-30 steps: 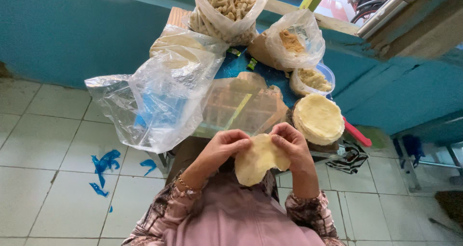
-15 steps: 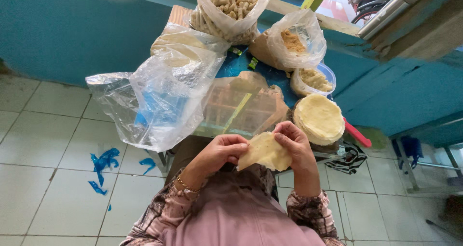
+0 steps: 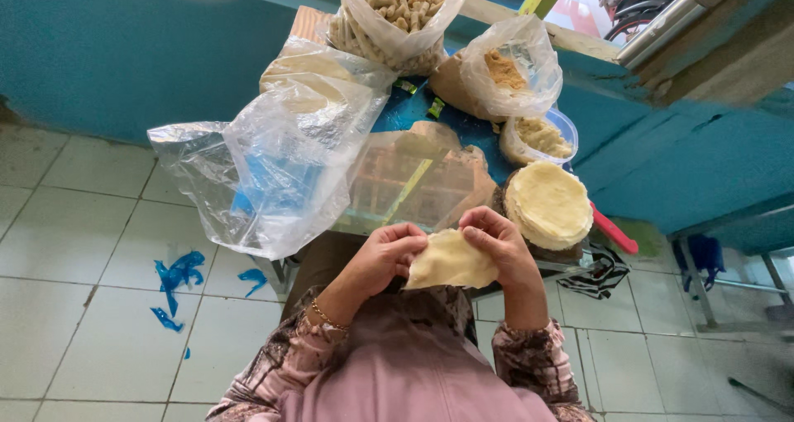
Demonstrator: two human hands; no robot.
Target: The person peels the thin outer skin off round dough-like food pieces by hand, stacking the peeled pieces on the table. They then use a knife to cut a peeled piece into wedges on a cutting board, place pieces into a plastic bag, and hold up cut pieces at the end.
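Note:
A thin pale-yellow dough wrapper (image 3: 451,261) is held between both hands in front of my chest, folded partly over. My left hand (image 3: 385,256) pinches its left edge and my right hand (image 3: 496,242) pinches its top right edge. Just beyond my right hand stands a round stack of the same wrappers (image 3: 550,203) on the small table. A gold bracelet (image 3: 328,316) sits on my left wrist.
A large crumpled clear plastic bag (image 3: 273,161) hangs off the table's left side. Further back stand a bag of rolled snacks (image 3: 397,12), a bag with crumbly filling (image 3: 504,66) and a clear tub (image 3: 542,136). A red-handled tool (image 3: 614,230) lies right. Blue scraps (image 3: 178,273) lie on the tiled floor.
The wrapper was flat and round a second ago; both hands have folded it over and drawn closer together on it.

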